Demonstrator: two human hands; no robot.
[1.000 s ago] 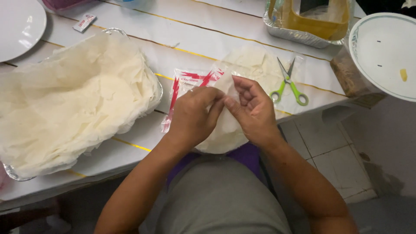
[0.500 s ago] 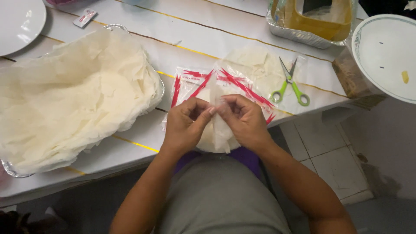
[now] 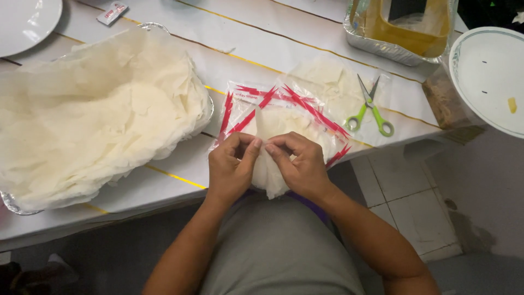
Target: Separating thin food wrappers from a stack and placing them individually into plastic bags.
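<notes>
My left hand (image 3: 232,166) and my right hand (image 3: 297,164) meet at the table's near edge, fingertips pinching the top edge of a thin, pale round wrapper sheet (image 3: 271,180) that hangs down over the edge. Under and behind the sheet lies a clear plastic bag with red stripes (image 3: 284,106) holding more pale sheets. Both hands are shut on the same sheet, thumbs and forefingers close together.
A foil tray (image 3: 203,117) piled with separated pale sheets fills the left. Green-handled scissors (image 3: 371,109) lie to the right. A foil tray with a yellow container (image 3: 398,27) and a white plate (image 3: 488,76) are at far right; another white plate (image 3: 24,22) at top left.
My hands drew back toward me and lower on the sheet, uncovering the striped bag. The fingertips now pinch the sheet's edge together.
</notes>
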